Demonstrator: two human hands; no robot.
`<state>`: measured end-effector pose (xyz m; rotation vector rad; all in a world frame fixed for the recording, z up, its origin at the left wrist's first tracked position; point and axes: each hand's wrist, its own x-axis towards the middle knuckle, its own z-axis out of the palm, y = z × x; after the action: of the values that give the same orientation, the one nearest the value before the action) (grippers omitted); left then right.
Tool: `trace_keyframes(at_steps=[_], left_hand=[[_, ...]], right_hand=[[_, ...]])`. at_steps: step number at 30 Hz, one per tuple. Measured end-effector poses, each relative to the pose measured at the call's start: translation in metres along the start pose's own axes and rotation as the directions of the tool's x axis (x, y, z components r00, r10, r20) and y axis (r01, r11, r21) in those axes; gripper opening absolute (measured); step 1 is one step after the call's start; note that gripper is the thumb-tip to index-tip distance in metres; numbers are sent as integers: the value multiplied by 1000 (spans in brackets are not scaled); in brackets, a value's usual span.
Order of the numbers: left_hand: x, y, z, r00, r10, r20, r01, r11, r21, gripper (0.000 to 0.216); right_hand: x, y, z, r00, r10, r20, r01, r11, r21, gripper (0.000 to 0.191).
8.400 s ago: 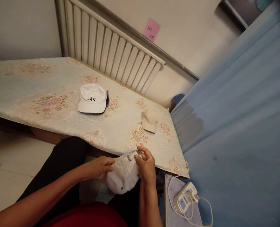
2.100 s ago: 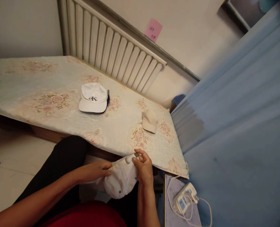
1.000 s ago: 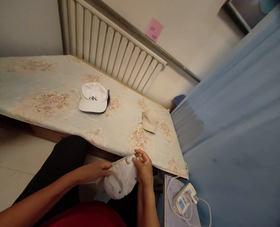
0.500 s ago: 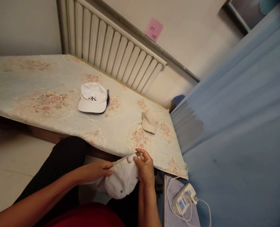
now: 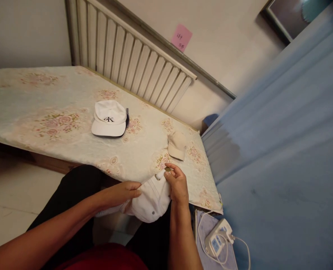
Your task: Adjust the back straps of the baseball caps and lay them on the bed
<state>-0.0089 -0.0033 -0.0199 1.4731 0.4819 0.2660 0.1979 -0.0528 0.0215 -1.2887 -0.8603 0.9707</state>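
Observation:
Both hands hold a white baseball cap (image 5: 151,200) above my lap. My left hand (image 5: 124,193) grips its left side, thumb on top, with part of the brim below that hand. At the back strap, my right hand (image 5: 177,183) pinches the end by the metal buckle between thumb and fingers. Farther off on the bed, a white cap with black letters (image 5: 109,118) sits upright, and something dark shows behind its right side. A beige cap (image 5: 176,145) rests on the bed beyond my right hand.
A floral cover (image 5: 144,150) lies over the bed. Behind it stands a radiator (image 5: 132,56) against the wall. To the right hangs a blue curtain (image 5: 281,150). A white power strip (image 5: 218,238) with cables sits on a small stand at the lower right.
Both hands and the held cap have moved up and slightly right, toward the bed edge. The caps on the bed have stayed in place.

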Motion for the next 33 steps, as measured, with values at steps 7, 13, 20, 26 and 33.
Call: trace_keyframes(at_steps=[7, 13, 20, 26, 33], left_hand=[[6, 8, -1, 1000, -8, 19, 10, 998, -67, 33], [17, 21, 9, 997, 16, -72, -28, 986, -162, 40], [14, 33, 23, 969, -70, -239, 4, 964, -265, 40], [14, 28, 25, 970, -71, -233, 11, 968, -250, 39], [16, 21, 26, 978, -60, -198, 2, 959, -282, 39]], right_hand=[[2, -7, 5, 997, -76, -7, 76, 997, -3, 38], [-7, -6, 16, 998, -57, 35, 57, 998, 0, 34], [-21, -1, 20, 996, -13, 85, 18, 998, -60, 33], [-24, 2, 16, 997, -13, 82, 21, 995, -93, 33], [-29, 6, 14, 997, -8, 80, 15, 995, -95, 32]])
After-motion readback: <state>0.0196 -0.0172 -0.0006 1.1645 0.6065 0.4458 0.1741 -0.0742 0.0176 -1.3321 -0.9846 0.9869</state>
